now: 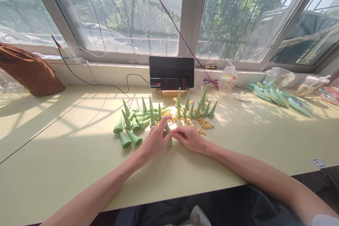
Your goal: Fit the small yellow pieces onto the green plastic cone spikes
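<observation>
My left hand (156, 135) is closed around a green plastic cone-shaped spike (167, 129) that stands point up on the table. Against its side, my right hand (191, 138) is pinched, fingertips meeting the left thumb; whatever it holds is hidden. Several loose green spikes (135, 138) lie or stand to the left of my hands. Beyond the right hand, a group of upright green spikes (202, 99) stands with collars around some of them. Small tan T-shaped pieces (205, 125) are scattered between and in front of these groups.
A dark tablet (171, 67) leans by the window, with a phone (173, 84) in front on a small stand. Cables (106, 85) run along the back. A brown bag (29, 70) sits at left, bagged green items (280, 97) at right. The table's front edge is near my body.
</observation>
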`<state>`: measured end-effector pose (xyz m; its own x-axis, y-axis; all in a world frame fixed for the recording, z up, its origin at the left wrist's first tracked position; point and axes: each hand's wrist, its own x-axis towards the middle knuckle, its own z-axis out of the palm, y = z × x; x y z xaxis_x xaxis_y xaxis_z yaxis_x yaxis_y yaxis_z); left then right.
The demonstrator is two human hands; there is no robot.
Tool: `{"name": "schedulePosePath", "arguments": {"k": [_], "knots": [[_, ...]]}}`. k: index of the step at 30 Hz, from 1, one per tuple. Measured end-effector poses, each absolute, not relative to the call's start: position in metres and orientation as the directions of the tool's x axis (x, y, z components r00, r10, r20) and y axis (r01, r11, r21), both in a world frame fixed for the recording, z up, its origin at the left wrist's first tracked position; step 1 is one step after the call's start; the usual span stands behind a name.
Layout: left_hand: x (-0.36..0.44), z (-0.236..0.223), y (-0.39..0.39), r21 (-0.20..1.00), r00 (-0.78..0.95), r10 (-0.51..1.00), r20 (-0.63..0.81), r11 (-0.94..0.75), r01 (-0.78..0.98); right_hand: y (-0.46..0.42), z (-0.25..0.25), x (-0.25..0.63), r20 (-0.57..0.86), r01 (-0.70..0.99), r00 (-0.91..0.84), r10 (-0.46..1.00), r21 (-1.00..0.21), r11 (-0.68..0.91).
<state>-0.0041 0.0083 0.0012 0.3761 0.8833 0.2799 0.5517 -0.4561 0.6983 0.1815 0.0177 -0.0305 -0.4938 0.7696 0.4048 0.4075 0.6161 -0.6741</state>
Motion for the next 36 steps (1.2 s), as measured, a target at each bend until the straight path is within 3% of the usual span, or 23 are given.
{"name": "schedulePosePath", "arguments": {"k": [36], "knots": [[-0.0050, 0.0073, 0.0065, 0.567, 0.428, 0.857, 0.287, -0.512, 0.645, 0.0149, -0.0259, 0.1807, 0.411, 0.444, -0.525, 0.745, -0.615, 0.652]]}}
